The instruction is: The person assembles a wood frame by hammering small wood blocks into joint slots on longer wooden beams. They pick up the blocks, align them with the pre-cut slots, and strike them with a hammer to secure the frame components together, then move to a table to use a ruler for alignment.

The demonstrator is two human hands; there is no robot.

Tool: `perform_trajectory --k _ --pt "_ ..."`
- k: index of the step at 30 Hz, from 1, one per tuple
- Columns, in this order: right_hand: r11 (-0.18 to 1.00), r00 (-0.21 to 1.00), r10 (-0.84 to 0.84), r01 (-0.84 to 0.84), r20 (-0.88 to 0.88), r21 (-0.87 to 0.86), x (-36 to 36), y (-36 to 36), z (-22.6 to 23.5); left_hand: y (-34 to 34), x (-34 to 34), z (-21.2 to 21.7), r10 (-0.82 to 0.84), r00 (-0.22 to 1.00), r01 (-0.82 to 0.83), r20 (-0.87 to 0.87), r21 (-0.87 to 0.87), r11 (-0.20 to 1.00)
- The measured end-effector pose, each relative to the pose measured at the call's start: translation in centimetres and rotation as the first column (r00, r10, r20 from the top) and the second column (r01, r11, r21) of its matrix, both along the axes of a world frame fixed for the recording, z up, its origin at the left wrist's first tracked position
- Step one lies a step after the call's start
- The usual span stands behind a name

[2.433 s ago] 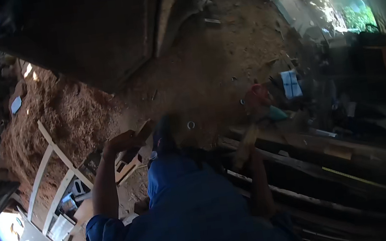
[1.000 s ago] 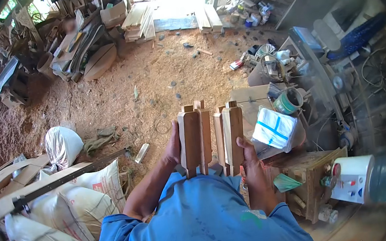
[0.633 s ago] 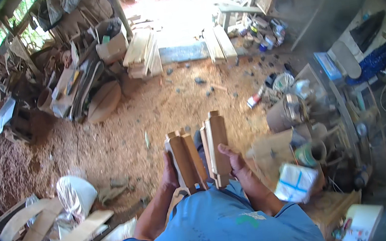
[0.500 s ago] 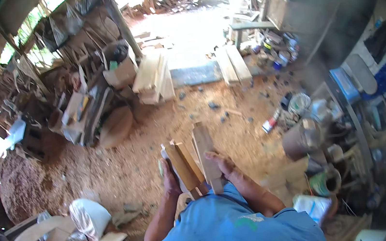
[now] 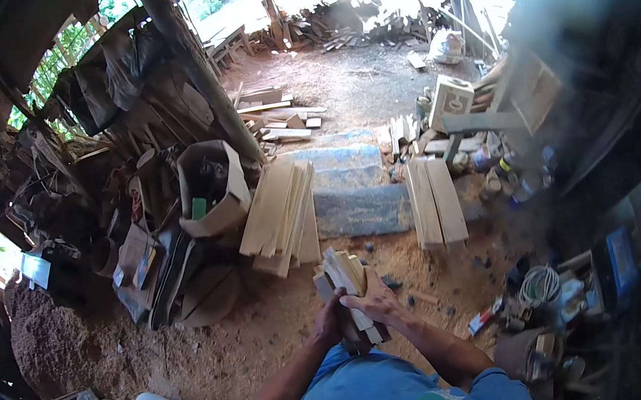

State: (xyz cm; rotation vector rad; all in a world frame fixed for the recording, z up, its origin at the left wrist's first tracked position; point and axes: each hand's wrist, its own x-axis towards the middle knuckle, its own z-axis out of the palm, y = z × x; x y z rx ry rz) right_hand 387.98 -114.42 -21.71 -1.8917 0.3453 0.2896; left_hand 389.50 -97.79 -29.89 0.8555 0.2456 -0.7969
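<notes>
Head view, left to right: sawdust heap (image 5: 57, 348), cardboard box (image 5: 213, 186), plank stack (image 5: 282, 213). Your left hand (image 5: 329, 324) and right hand (image 5: 374, 302) both clasp 1 bundle of wood blocks (image 5: 344, 278) at chest height, above the dirt floor (image 5: 272, 328). Another plank stack (image 5: 434, 201) lies further right.

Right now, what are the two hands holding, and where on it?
Both hands, left hand and right hand, clasp a bundle of short wooden pieces around its lower half.
</notes>
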Motion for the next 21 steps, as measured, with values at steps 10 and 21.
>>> perform_trajectory --k 10,21 --pt "0.975 0.981 -0.194 0.192 0.006 0.115 28.3 -18.2 4.1 -17.9 33.1 9.2 -0.247 0.959 0.209 0.142 0.238 0.949" --pt "0.342 0.887 -0.227 0.459 -0.402 0.820 55.8 -37.4 -3.6 -27.6 62.6 7.6 -0.013 0.996 0.024 -0.087 0.123 0.992"
